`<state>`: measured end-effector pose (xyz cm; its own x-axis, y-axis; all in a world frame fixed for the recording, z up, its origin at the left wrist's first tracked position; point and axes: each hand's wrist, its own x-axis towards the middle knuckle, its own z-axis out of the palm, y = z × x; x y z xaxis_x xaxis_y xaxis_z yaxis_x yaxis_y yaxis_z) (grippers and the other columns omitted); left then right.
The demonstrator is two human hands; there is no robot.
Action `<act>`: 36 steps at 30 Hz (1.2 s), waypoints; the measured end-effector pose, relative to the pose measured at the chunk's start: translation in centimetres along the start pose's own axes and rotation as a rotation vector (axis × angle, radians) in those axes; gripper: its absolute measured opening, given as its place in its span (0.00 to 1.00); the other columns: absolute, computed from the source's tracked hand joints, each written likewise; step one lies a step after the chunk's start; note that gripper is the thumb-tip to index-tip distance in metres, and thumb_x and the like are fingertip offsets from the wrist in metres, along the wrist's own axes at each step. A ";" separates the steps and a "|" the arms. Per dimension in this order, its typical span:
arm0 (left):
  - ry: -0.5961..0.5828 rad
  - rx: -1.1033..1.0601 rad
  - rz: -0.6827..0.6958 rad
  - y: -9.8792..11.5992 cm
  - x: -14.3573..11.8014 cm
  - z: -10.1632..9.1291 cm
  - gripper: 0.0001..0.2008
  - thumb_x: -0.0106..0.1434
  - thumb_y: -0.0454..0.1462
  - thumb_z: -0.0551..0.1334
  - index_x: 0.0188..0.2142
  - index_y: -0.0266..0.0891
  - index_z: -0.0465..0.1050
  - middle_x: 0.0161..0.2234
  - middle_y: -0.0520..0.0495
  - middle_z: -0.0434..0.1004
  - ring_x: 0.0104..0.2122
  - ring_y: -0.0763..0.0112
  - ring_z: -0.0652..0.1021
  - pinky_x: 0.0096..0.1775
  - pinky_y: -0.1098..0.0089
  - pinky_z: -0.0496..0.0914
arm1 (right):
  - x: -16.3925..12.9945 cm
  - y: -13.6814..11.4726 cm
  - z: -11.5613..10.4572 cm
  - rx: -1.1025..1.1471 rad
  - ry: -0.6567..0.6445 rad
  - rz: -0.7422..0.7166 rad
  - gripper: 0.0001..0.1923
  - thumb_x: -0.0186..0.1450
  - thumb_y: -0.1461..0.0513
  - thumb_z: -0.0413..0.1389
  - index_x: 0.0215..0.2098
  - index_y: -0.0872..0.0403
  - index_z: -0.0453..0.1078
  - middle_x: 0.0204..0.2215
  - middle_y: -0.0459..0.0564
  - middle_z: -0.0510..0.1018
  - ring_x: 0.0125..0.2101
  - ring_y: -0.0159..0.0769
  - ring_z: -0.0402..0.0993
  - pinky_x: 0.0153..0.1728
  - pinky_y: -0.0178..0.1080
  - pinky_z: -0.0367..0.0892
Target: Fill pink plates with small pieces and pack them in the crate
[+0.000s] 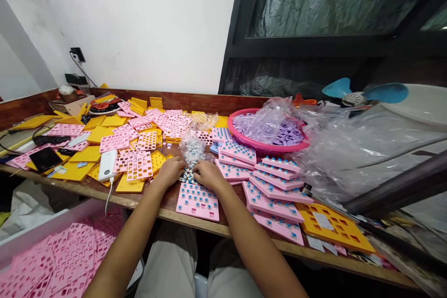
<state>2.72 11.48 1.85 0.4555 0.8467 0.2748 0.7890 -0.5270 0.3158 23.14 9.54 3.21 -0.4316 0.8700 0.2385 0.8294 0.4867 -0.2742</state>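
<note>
- The left hand (171,170) rests on the wooden workbench (146,200), fingers curled down into a small heap of loose blue-and-white switch pieces (187,177); whether it pinches one I cannot tell.
- The right hand (208,174) lies just beside it, on the other side of the same heap, fingers bent onto the pieces; its grip is likewise hidden.
- The two hands are close together, nearly touching, at the far edge of a pink rectangular plastic plate filled with blue switches (198,201).
- That plate lies flat near the front edge of the bench, directly before the person.
- A clear plastic bag of more switch pieces (192,146) stands just behind the heap.
- To the right, filled pink plates (272,186) lie overlapped in a row.
- Beside them lies a yellow cut-out plate (335,227).
- Behind sits a round pink basket of lilac parts (268,131).
- To the left lie empty pink and yellow grid plates (139,149), a white power bank with a cable (107,165) and a black phone (45,159).
</note>
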 end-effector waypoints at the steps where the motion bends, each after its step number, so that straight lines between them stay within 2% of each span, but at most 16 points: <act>1: 0.002 0.016 -0.021 0.0 0.2 0.1 0.13 0.63 0.33 0.61 0.43 0.44 0.82 0.43 0.41 0.78 0.43 0.56 0.77 0.47 0.61 0.69 | 0.0 0.0 0.0 0.002 -0.006 0.006 0.08 0.61 0.64 0.58 0.33 0.50 0.81 0.35 0.53 0.80 0.38 0.42 0.75 0.40 0.37 0.64; 5: 0.062 -0.013 -0.037 0.3 -0.1 -0.6 0.09 0.64 0.34 0.63 0.41 0.43 0.81 0.41 0.42 0.77 0.43 0.59 0.77 0.47 0.62 0.70 | 0.1 -0.3 0.0 -0.034 -0.067 0.045 0.09 0.63 0.64 0.57 0.36 0.51 0.81 0.38 0.54 0.80 0.41 0.42 0.75 0.42 0.37 0.64; 8: 0.207 -0.207 -0.024 1.4 -2.7 -1.7 0.08 0.66 0.38 0.62 0.42 0.42 0.79 0.43 0.44 0.78 0.43 0.63 0.77 0.47 0.64 0.70 | 0.0 -0.3 0.1 -0.035 -0.085 0.063 0.10 0.64 0.65 0.57 0.38 0.51 0.81 0.39 0.54 0.81 0.42 0.42 0.75 0.43 0.37 0.63; 10: 0.264 -0.361 -0.070 2.6 -5.2 -2.2 0.09 0.68 0.41 0.60 0.44 0.42 0.77 0.41 0.46 0.79 0.39 0.66 0.77 0.43 0.66 0.70 | 0.0 -0.2 0.3 0.005 -0.078 0.051 0.10 0.63 0.65 0.57 0.37 0.51 0.81 0.39 0.53 0.81 0.42 0.41 0.75 0.44 0.37 0.63; 12: 0.228 -0.456 -0.103 4.0 -7.8 -2.0 0.11 0.69 0.43 0.60 0.45 0.42 0.76 0.39 0.47 0.79 0.36 0.67 0.76 0.40 0.67 0.71 | 0.2 0.0 0.6 0.084 -0.043 0.022 0.09 0.63 0.67 0.57 0.36 0.52 0.80 0.38 0.52 0.81 0.40 0.40 0.75 0.43 0.37 0.64; 14: 0.199 -0.489 -0.093 5.2 -9.8 -1.5 0.11 0.68 0.43 0.60 0.45 0.42 0.77 0.39 0.47 0.79 0.37 0.67 0.76 0.41 0.67 0.71 | 0.6 0.3 0.8 0.192 0.026 -0.015 0.09 0.62 0.68 0.57 0.35 0.54 0.80 0.37 0.51 0.81 0.40 0.39 0.75 0.44 0.36 0.65; 18: 0.167 -0.449 -0.025 6.8 -11.5 -0.9 0.11 0.68 0.41 0.59 0.44 0.42 0.78 0.43 0.44 0.78 0.44 0.63 0.76 0.48 0.63 0.70 | 0.6 0.4 -0.3 0.424 0.156 -0.048 0.08 0.61 0.68 0.59 0.35 0.55 0.79 0.34 0.50 0.80 0.36 0.37 0.75 0.41 0.37 0.67; 21: 0.161 -0.393 0.011 7.3 -11.7 -1.2 0.11 0.69 0.40 0.58 0.44 0.42 0.78 0.44 0.43 0.77 0.46 0.61 0.75 0.50 0.61 0.69 | -1.8 -0.4 -2.2 0.552 0.238 -0.058 0.06 0.62 0.65 0.60 0.36 0.54 0.80 0.35 0.50 0.79 0.35 0.36 0.75 0.38 0.37 0.69; 24: 0.127 -0.339 0.062 7.7 -11.9 -1.4 0.11 0.70 0.40 0.57 0.41 0.42 0.79 0.43 0.43 0.77 0.44 0.62 0.75 0.49 0.62 0.69 | -6.0 -1.7 -3.2 0.623 0.294 -0.063 0.07 0.66 0.60 0.59 0.38 0.52 0.79 0.37 0.51 0.80 0.38 0.38 0.75 0.41 0.39 0.70; 26: 0.092 -0.306 0.096 8.0 -12.0 -1.1 0.11 0.71 0.39 0.57 0.41 0.43 0.79 0.42 0.44 0.78 0.43 0.63 0.75 0.47 0.62 0.68 | -8.8 -2.6 -2.7 0.633 0.298 -0.044 0.07 0.68 0.59 0.58 0.38 0.51 0.79 0.36 0.50 0.80 0.38 0.38 0.76 0.41 0.40 0.70; 29: 0.073 -0.260 0.113 8.6 -12.3 -0.5 0.10 0.71 0.39 0.57 0.41 0.43 0.78 0.41 0.45 0.78 0.42 0.63 0.75 0.45 0.62 0.66 | -11.5 -3.3 -0.7 0.599 0.314 -0.021 0.06 0.68 0.60 0.59 0.37 0.51 0.79 0.35 0.50 0.80 0.37 0.38 0.76 0.41 0.40 0.70; 33: 0.091 -0.167 0.100 9.2 -12.5 -0.2 0.10 0.72 0.37 0.56 0.41 0.43 0.77 0.40 0.46 0.79 0.41 0.63 0.74 0.43 0.62 0.64 | -12.5 -3.4 1.5 0.424 0.325 -0.041 0.05 0.68 0.61 0.60 0.36 0.51 0.78 0.34 0.51 0.79 0.38 0.41 0.75 0.43 0.43 0.69; 36: 0.078 -0.071 0.116 9.4 -12.5 -0.3 0.10 0.71 0.36 0.56 0.41 0.43 0.77 0.39 0.46 0.79 0.41 0.62 0.74 0.43 0.62 0.63 | -12.6 -3.3 1.5 0.339 0.302 -0.067 0.04 0.67 0.60 0.61 0.37 0.51 0.78 0.35 0.51 0.79 0.39 0.42 0.74 0.45 0.44 0.68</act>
<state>4.26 -4.09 1.65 0.5062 0.7734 0.3816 0.7007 -0.6268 0.3407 25.38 -2.93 -0.29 -0.3161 0.7980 0.5132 0.6182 0.5835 -0.5266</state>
